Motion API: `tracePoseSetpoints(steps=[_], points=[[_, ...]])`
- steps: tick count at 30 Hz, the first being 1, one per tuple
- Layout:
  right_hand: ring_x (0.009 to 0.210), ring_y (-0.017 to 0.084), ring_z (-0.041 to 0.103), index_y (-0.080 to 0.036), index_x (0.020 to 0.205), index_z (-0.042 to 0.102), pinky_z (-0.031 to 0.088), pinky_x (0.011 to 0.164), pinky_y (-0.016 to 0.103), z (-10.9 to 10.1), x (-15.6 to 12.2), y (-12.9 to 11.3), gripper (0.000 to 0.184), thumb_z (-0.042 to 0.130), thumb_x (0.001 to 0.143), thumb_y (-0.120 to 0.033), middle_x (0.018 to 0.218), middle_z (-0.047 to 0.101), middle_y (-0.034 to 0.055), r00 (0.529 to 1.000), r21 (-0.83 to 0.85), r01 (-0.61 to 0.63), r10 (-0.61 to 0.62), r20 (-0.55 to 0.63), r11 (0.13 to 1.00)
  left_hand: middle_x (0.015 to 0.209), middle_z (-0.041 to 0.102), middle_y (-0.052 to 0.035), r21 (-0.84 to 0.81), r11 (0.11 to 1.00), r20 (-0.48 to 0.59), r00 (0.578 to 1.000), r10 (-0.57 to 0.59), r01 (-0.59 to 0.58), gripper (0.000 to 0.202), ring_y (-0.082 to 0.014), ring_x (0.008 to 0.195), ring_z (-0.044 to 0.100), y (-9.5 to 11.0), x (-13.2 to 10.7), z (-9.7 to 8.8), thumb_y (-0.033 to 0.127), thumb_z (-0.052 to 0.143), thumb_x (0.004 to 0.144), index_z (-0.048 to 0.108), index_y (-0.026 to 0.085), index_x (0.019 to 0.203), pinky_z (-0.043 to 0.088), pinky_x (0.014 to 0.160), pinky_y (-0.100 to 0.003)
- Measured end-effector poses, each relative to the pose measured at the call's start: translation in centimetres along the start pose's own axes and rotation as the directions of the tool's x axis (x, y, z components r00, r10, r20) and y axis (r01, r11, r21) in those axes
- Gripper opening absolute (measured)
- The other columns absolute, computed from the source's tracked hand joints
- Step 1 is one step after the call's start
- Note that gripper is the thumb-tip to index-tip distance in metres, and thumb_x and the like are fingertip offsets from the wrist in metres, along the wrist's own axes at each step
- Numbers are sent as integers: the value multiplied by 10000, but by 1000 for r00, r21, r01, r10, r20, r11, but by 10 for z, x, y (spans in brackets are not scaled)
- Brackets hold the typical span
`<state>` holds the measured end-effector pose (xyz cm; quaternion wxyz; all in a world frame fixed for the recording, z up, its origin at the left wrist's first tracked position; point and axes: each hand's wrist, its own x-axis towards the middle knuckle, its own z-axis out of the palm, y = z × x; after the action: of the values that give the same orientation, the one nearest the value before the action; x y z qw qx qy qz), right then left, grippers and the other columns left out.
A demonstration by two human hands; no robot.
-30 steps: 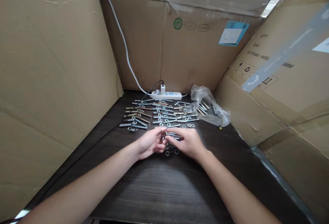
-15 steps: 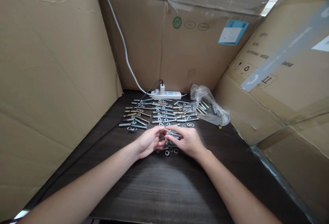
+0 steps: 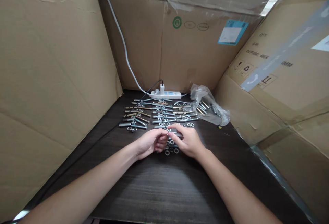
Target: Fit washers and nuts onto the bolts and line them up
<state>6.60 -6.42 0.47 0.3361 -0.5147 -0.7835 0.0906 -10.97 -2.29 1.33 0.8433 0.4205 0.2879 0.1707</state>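
Observation:
My left hand (image 3: 153,142) is closed, its fingers curled and thumb pressed to the index finger. What it holds, if anything, is hidden. Its tip meets my right hand (image 3: 187,139), which is bent with thumb and index finger drawn together; a small part between them cannot be made out. Under and beside the fingers lie a silver bolt (image 3: 177,134) and several loose rings and nuts, among them a nut (image 3: 167,152) and a washer (image 3: 176,151). Just beyond the fingertips is another silver rod-like piece (image 3: 159,127).
Rows of bolts, sleeves and nuts, such as a silver bolt (image 3: 138,126), cover the dark table (image 3: 154,189). A white power strip (image 3: 168,95) with a cable stands behind. A clear plastic bag (image 3: 221,114) with bolts lies right. Cardboard walls (image 3: 138,45) enclose three sides.
My left fingers have curled tighter and the thumb tip has shifted slightly right. The rod-like piece beyond them now shows more. My right hand has moved only slightly.

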Motion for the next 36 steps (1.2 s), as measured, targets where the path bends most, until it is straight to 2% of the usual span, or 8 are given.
tracePoseSetpoints(steps=[4,10,15,23,26,29,31,36], points=[[593,125,601,-208,1062,612,382,553,213,-1,0,-1,279,434,923,-372,742,682,2,1000,-7,-3,3,27,1000,567,225,68,13,999,-1,999,36,-36,303,-56,475,176,1,-2,2,332,526,808,359,167,616,145,448,-204],[560,124,566,-206,1072,587,364,553,215,-1,1,-2,279,402,932,-361,676,647,-7,999,8,-7,6,49,1000,567,207,71,-36,999,60,998,5,-3,310,-58,478,166,-1,-2,2,393,475,866,419,155,676,143,447,-198],[529,127,554,-196,1058,585,344,531,217,-3,0,-4,286,399,932,-374,599,609,-19,998,0,3,-3,64,1000,564,196,76,59,998,73,997,23,-27,319,-52,475,158,-4,-2,2,407,499,870,413,158,692,119,449,-198],[725,159,646,-213,1130,566,433,684,237,-5,-1,-11,296,427,923,-372,916,702,33,991,3,46,-46,128,999,564,192,82,96,995,46,999,-28,24,371,-52,458,156,-4,-3,5,469,495,844,319,189,675,115,448,-207],[820,171,654,-213,1135,579,448,746,242,-5,-1,-14,300,441,915,-362,988,697,40,991,10,70,-71,117,997,567,201,81,186,982,27,1000,11,-16,359,-55,465,157,-4,-3,6,466,478,843,316,191,676,120,444,-206],[876,166,652,-208,1144,587,455,769,236,-5,-2,-15,308,449,908,-352,1039,689,41,991,23,94,-96,90,995,561,272,76,385,919,-25,995,100,-83,276,-62,474,215,-4,-1,6,404,499,817,373,183,710,168,440,-201],[902,162,650,-207,1116,609,451,778,230,-5,-1,-13,294,448,906,-336,1041,691,38,995,12,89,-89,44,996,573,333,66,537,832,-36,982,186,-137,234,-70,494,266,-3,1,6,382,491,812,428,170,735,218,456,-204],[792,149,645,-220,935,673,423,715,211,-20,3,20,284,404,911,-309,865,712,21,994,-115,-85,76,-74,990,636,379,47,758,587,-12,894,449,-285,242,-87,593,339,3,2,-1,338,459,841,433,159,680,287,551,-210]])
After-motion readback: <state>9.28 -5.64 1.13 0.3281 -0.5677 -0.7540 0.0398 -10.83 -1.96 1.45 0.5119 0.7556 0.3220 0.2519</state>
